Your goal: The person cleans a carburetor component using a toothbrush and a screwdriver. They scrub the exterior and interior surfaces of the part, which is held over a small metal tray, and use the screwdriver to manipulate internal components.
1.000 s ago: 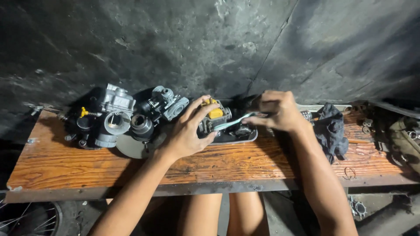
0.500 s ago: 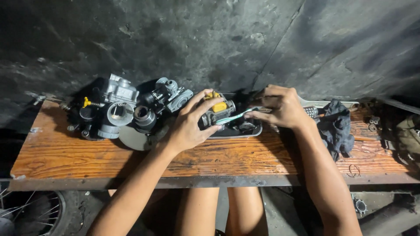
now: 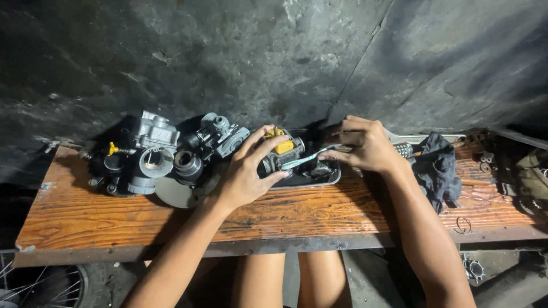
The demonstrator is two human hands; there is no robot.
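at the back edge of the surface [image 3: 114, 219], over a metal tray [image 3: 325, 178], the left hand [image 3: 245, 174] grips a carburetor [image 3: 281, 153]; the right hand [image 3: 365, 145] holds a toothbrush [image 3: 308, 158] against it

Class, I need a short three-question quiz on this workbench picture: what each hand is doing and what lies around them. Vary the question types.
1. True or false: the left hand grips a carburetor with a yellow part over a metal tray.
2. Which tool does the right hand hold? A) a toothbrush B) a hammer C) pliers
3. Fill in: the dark rag lies on the wooden bench to the ____ of the right hand, as the camera shows it.

Key: 1 true; 2 A; 3 right
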